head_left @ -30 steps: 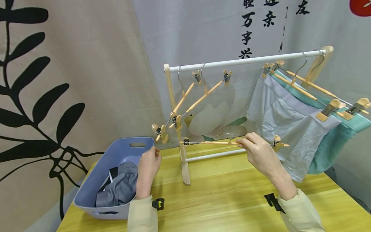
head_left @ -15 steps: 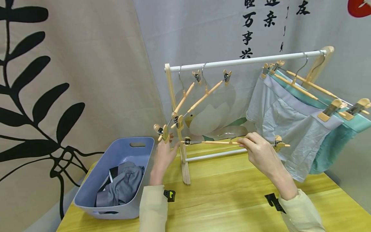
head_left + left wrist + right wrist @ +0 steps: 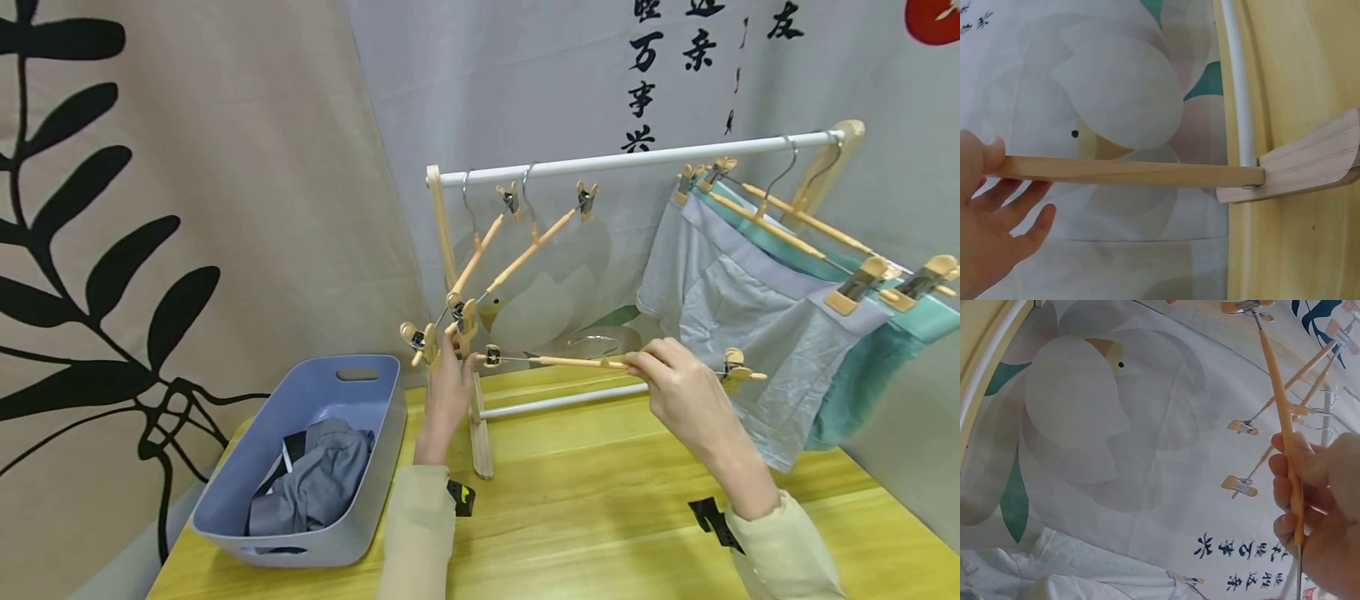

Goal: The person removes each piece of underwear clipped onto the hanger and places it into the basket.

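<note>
My right hand (image 3: 686,408) grips a clip hanger (image 3: 566,362) by its orange-tan bar, held level in front of the garment rack (image 3: 592,165). In the right wrist view, fingers and thumb wrap round the bar, a clip at its far end. My left hand (image 3: 444,408) is at the rack's left wooden post (image 3: 1129,172), just below the clips of two bare hangers. The left wrist view shows the thumb above that post and the fingers beneath it, pinching it. Two bare hangers (image 3: 532,247) hang at the rack's left end.
Pale grey shorts (image 3: 742,308) and teal shorts (image 3: 847,400) hang clipped at the rack's right end. On the left of the wooden table (image 3: 585,508) stands a blue basket (image 3: 382,442) with crumpled grey clothing (image 3: 322,475) inside. A printed curtain (image 3: 300,208) hangs behind.
My left hand has moved from beside the basket rightward and up to the rack's left post. My right hand, still holding the hanger, has shifted slightly right.
</note>
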`<state>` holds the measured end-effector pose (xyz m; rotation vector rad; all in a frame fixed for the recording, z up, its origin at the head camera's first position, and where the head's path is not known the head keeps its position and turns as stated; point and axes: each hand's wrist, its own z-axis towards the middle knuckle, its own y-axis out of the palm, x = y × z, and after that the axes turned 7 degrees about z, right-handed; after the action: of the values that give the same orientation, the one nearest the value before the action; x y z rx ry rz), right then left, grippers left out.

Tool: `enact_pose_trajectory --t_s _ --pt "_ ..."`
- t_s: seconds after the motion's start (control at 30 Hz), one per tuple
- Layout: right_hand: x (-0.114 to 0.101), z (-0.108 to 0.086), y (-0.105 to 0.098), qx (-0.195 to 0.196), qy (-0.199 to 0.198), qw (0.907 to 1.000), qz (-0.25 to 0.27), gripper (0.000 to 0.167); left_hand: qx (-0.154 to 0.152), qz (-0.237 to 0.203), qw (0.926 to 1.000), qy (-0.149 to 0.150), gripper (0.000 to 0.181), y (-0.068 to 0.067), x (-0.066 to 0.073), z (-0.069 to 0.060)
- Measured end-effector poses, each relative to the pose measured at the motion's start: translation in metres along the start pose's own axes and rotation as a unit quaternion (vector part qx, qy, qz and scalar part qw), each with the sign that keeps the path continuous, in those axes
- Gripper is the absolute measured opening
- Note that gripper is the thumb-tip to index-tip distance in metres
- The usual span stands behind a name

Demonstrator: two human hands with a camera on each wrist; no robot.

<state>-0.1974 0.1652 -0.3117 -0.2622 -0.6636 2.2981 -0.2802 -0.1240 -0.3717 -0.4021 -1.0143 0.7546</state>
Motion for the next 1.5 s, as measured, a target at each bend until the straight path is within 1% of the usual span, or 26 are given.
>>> enact_pose_trajectory --t_s 0.17,0.33,0.4,0.5,0.73,0.93,1.13,1.27,1.33,1.4,1.5 --pt "-0.001 0.003 -0.011 0.000 0.023 0.9997 -0.010 0.014 0.036 0.021 0.9991 -0.011 0.042 0.009 0.001 0.001" --pt "0.000 0.007 -0.023 0.008 0.035 0.9988 -0.035 0.014 0.083 0.056 0.9950 0.002 0.041 0.018 0.001 0.001" --pt "0.000 0.009 -0.028 0.010 0.043 0.9980 -0.046 0.014 0.093 0.069 0.9933 0.006 0.042 0.021 0.000 0.001" --pt "0.000 0.014 -0.037 0.008 0.059 0.9963 -0.061 0.014 0.100 0.084 0.9914 0.007 0.043 0.024 0.000 0.000" --pt "-0.001 0.036 -0.058 0.016 0.083 0.9899 -0.114 0.006 0.109 0.089 0.9898 0.018 0.043 0.025 -0.001 0.000" --pt "0.008 0.052 -0.073 0.010 0.120 0.9823 -0.144 0.008 0.109 0.092 0.9895 0.019 0.044 0.027 -0.002 0.000" --pt "0.018 0.072 -0.085 -0.020 0.160 0.9719 -0.171 0.010 0.099 0.098 0.9902 0.006 0.039 0.027 -0.001 -0.001" --pt "0.023 0.086 -0.092 -0.051 0.199 0.9608 -0.186 0.013 0.097 0.094 0.9908 -0.003 0.038 0.026 -0.001 -0.002" --pt "0.025 0.093 -0.096 -0.074 0.221 0.9531 -0.193 0.018 0.098 0.092 0.9909 -0.005 0.037 0.026 0.000 -0.002" --pt "0.027 0.100 -0.099 -0.090 0.236 0.9465 -0.201 0.021 0.099 0.092 0.9909 -0.004 0.036 0.025 0.000 -0.002" --pt "0.029 0.110 -0.103 -0.106 0.249 0.9392 -0.212 0.021 0.097 0.094 0.9909 -0.003 0.036 0.025 0.001 -0.002"
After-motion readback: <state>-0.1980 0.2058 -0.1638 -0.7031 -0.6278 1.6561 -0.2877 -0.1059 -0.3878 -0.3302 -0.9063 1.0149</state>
